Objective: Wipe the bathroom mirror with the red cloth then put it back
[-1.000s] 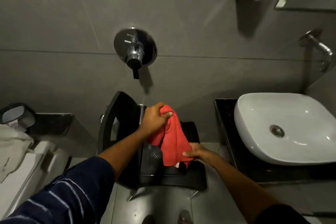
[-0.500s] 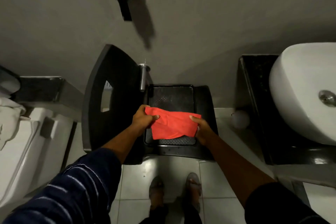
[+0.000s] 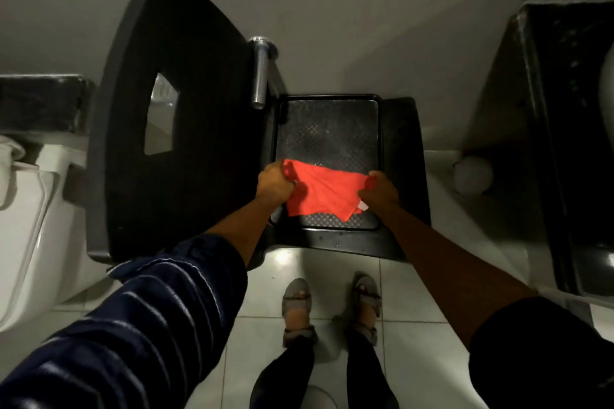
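The red cloth (image 3: pixel 324 192) is spread flat between both hands, low over the front half of a black textured seat (image 3: pixel 327 133). My left hand (image 3: pixel 274 184) pinches its left edge and my right hand (image 3: pixel 378 189) pinches its right edge. A small white tag shows at the cloth's lower right corner. Whether the cloth touches the seat I cannot tell. The mirror is out of view.
A black seat back (image 3: pixel 172 109) stands to the left, with a metal pipe (image 3: pixel 260 76) behind. A white toilet (image 3: pixel 30 226) sits far left, a dark counter (image 3: pixel 548 129) far right, a white ball-like object (image 3: pixel 471 174) under it. My sandalled feet (image 3: pixel 329 305) stand on pale floor tiles.
The view tilted down, away from the wall tap and basin. Both hands brought the bunched cloth down, spread it out wide and lowered it over the seat.
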`<state>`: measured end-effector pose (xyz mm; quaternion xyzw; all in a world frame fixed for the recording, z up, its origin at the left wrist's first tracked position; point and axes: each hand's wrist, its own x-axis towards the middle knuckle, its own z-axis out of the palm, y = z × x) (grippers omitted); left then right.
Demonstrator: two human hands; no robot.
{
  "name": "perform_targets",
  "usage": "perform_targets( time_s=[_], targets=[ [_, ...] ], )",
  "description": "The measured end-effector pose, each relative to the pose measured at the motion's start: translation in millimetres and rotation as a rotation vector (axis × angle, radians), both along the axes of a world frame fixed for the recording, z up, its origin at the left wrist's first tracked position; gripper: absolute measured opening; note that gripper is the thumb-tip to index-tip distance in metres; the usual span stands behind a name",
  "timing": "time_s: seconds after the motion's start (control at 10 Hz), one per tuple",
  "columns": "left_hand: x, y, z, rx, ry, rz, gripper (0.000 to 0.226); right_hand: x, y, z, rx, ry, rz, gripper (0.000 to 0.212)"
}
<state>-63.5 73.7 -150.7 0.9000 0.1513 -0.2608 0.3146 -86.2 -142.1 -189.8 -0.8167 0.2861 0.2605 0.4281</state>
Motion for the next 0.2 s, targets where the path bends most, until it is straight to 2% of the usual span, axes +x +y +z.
perform_targets(
  time_s=[0.1,0.2],
  targets=[
    [1.5,-11.6,18.1,0.018,-0.023,-0.116,0.048,0.3,-9.5,22.8,-0.105,-0.061,0.043,0.057],
    [7.9,-34.5,58.6,0.006,-0.053,-0.243,0.061,7.6,-17.4,64.7,-0.121,-0.157,0.110,0.055]
  ],
)
